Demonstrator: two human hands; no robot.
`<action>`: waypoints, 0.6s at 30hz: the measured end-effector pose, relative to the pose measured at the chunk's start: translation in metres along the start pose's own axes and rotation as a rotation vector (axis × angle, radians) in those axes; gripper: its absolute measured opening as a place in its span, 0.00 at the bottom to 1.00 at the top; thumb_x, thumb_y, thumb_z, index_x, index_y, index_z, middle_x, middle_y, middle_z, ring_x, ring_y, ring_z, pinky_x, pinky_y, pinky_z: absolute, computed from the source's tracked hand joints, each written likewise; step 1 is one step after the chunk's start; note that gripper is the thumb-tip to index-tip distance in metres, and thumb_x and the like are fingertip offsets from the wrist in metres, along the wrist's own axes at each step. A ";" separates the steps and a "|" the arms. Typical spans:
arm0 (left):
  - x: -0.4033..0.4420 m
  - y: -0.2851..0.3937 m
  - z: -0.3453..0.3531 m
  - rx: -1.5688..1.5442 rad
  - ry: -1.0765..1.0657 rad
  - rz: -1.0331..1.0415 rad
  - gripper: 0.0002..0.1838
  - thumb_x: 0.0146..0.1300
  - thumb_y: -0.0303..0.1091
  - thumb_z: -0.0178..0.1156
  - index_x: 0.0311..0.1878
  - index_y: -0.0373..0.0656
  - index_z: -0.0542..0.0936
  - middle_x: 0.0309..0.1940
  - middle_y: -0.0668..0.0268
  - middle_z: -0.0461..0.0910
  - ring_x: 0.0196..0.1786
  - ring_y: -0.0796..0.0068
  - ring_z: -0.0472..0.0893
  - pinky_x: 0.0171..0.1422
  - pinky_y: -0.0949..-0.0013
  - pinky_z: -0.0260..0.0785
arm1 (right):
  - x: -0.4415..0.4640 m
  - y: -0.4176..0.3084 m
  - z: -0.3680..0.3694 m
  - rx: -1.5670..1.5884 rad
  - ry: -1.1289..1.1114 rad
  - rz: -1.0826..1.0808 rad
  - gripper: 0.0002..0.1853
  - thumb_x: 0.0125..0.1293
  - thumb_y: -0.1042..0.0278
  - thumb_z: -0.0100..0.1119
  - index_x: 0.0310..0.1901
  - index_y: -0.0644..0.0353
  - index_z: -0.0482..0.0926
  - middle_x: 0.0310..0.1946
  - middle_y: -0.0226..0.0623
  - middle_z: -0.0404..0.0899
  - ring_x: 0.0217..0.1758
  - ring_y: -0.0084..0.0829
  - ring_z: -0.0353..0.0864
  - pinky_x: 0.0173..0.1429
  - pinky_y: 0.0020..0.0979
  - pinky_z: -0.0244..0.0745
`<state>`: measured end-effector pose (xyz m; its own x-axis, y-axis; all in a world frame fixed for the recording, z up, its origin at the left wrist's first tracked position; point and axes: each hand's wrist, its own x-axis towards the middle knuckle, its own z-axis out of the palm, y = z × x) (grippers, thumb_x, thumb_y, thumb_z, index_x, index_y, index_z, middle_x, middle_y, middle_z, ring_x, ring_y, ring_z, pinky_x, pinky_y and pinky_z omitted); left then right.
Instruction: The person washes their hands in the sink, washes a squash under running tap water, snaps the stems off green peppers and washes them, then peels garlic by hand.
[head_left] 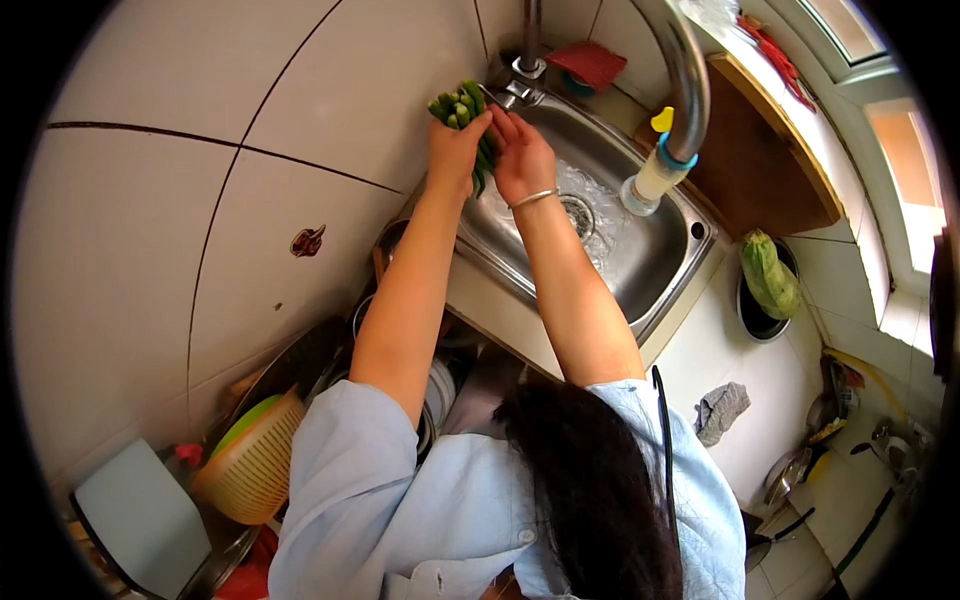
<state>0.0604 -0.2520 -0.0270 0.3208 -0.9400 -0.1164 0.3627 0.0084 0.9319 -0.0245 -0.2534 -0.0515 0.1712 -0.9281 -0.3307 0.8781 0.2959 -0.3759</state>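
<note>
A bundle of long green vegetables is held upright over the left side of the steel sink. My left hand is wrapped round the bundle. My right hand, with a bangle at its wrist, is beside the bundle, its fingers bent toward the stalks; whether they grip anything is hidden. Below my right hand, clear plastic or water glistens around the drain.
A curved faucet with a filter hangs over the sink's right side. A wooden board leans behind it. A green gourd rests on a dark bowl, near a grey cloth. An orange basket is at lower left.
</note>
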 end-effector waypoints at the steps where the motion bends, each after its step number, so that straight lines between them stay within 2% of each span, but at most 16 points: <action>1: -0.009 -0.001 0.004 -0.033 -0.012 -0.014 0.09 0.54 0.22 0.62 0.39 0.37 0.78 0.37 0.66 0.81 0.39 0.77 0.79 0.43 0.73 0.70 | -0.010 -0.004 0.003 -0.089 -0.016 -0.042 0.19 0.67 0.66 0.44 0.55 0.69 0.66 0.59 0.45 0.69 0.65 0.38 0.64 0.68 0.35 0.54; 2: -0.019 -0.004 0.008 -0.063 -0.004 -0.050 0.10 0.54 0.21 0.62 0.41 0.36 0.78 0.38 0.65 0.81 0.40 0.76 0.78 0.44 0.73 0.70 | -0.013 -0.004 -0.005 -0.178 0.037 -0.035 0.21 0.65 0.68 0.47 0.58 0.66 0.66 0.60 0.42 0.68 0.64 0.33 0.64 0.68 0.31 0.55; 4: -0.035 -0.018 0.012 -0.131 -0.003 -0.121 0.12 0.54 0.21 0.62 0.43 0.36 0.78 0.40 0.64 0.81 0.42 0.76 0.78 0.46 0.72 0.70 | -0.031 -0.007 -0.025 -0.546 -0.058 -0.142 0.22 0.64 0.71 0.48 0.61 0.65 0.66 0.61 0.40 0.67 0.64 0.31 0.64 0.68 0.29 0.54; 6: -0.042 -0.040 0.006 -0.170 -0.013 -0.206 0.13 0.54 0.21 0.62 0.44 0.36 0.77 0.41 0.64 0.80 0.42 0.75 0.78 0.46 0.72 0.70 | -0.045 -0.004 -0.056 -0.920 -0.061 -0.204 0.24 0.65 0.73 0.47 0.62 0.65 0.64 0.61 0.39 0.67 0.64 0.31 0.64 0.67 0.28 0.56; 7: -0.048 -0.043 0.009 -0.181 -0.016 -0.247 0.14 0.54 0.21 0.62 0.45 0.36 0.77 0.41 0.63 0.80 0.42 0.75 0.78 0.46 0.71 0.70 | -0.060 -0.015 -0.056 -1.183 -0.141 -0.363 0.23 0.65 0.74 0.46 0.63 0.65 0.63 0.61 0.40 0.67 0.64 0.31 0.65 0.66 0.28 0.58; 11: -0.075 -0.047 0.028 -0.150 -0.060 -0.215 0.14 0.55 0.21 0.61 0.46 0.37 0.75 0.41 0.62 0.80 0.44 0.72 0.77 0.48 0.70 0.70 | -0.082 -0.020 -0.084 -0.937 -0.086 -0.255 0.24 0.66 0.70 0.47 0.64 0.64 0.62 0.62 0.39 0.66 0.65 0.31 0.63 0.67 0.28 0.56; 14: -0.090 -0.051 0.037 -0.172 -0.049 -0.293 0.13 0.55 0.21 0.61 0.45 0.37 0.76 0.42 0.61 0.80 0.45 0.71 0.78 0.49 0.70 0.70 | -0.101 -0.041 -0.080 -0.865 0.067 -0.096 0.25 0.65 0.64 0.49 0.61 0.68 0.65 0.59 0.45 0.69 0.61 0.35 0.67 0.64 0.27 0.59; 15: -0.096 -0.046 0.042 -0.240 -0.028 -0.311 0.11 0.54 0.20 0.63 0.42 0.36 0.78 0.41 0.61 0.80 0.45 0.73 0.79 0.48 0.71 0.71 | -0.126 -0.060 -0.052 -0.685 0.084 0.003 0.26 0.67 0.59 0.49 0.62 0.65 0.65 0.62 0.41 0.66 0.66 0.31 0.62 0.68 0.27 0.52; 18: -0.114 -0.017 0.050 -0.392 -0.104 -0.290 0.12 0.55 0.19 0.61 0.44 0.37 0.76 0.43 0.58 0.80 0.48 0.69 0.79 0.55 0.70 0.70 | -0.153 -0.088 -0.055 -0.519 -0.073 -0.074 0.25 0.68 0.58 0.48 0.63 0.62 0.65 0.64 0.38 0.64 0.68 0.28 0.58 0.70 0.28 0.47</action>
<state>-0.0266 -0.1625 -0.0127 0.0768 -0.9514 -0.2983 0.7320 -0.1493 0.6647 -0.1529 -0.1248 -0.0155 0.1638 -0.9586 -0.2331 0.5552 0.2849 -0.7814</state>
